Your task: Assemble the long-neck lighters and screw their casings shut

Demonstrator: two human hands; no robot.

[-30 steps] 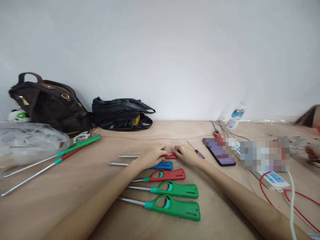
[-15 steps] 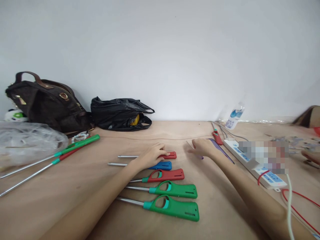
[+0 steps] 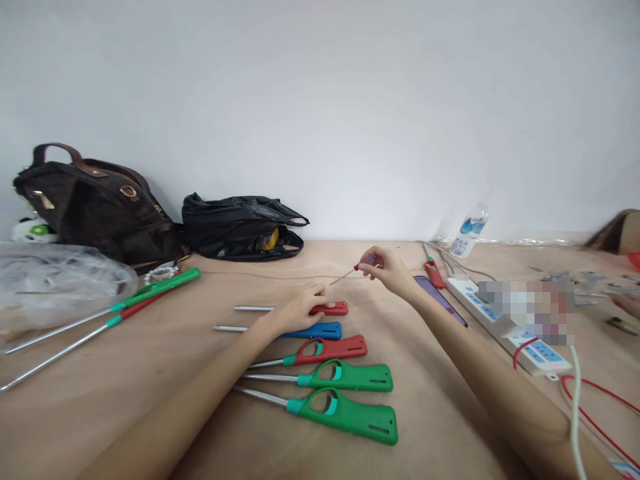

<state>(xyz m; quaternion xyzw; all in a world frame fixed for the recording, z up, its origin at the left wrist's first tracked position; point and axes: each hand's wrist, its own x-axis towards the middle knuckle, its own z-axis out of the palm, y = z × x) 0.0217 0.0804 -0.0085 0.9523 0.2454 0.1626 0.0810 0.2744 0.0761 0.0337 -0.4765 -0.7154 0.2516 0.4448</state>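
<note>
My left hand rests on the farthest red lighter, its fingers closed over the handle. Above the table to the right, my right hand grips a small screwdriver with a thin metal shaft and a red and purple handle. The shaft points down and left toward the red lighter without touching it. A blue lighter lies just nearer, partly under my left wrist. Nearer still are another red lighter and two green lighters, side by side with handles to the right.
At left lie a clear plastic bag, two long lighters, a dark bag and a black plastic bag. At right are a phone, a small red lighter, a power strip, a bottle and another person's hand.
My right hand has lifted the screwdriver off the table area beside the phone and moved left, uncovering the phone. My left hand shifted slightly with the red lighter.
</note>
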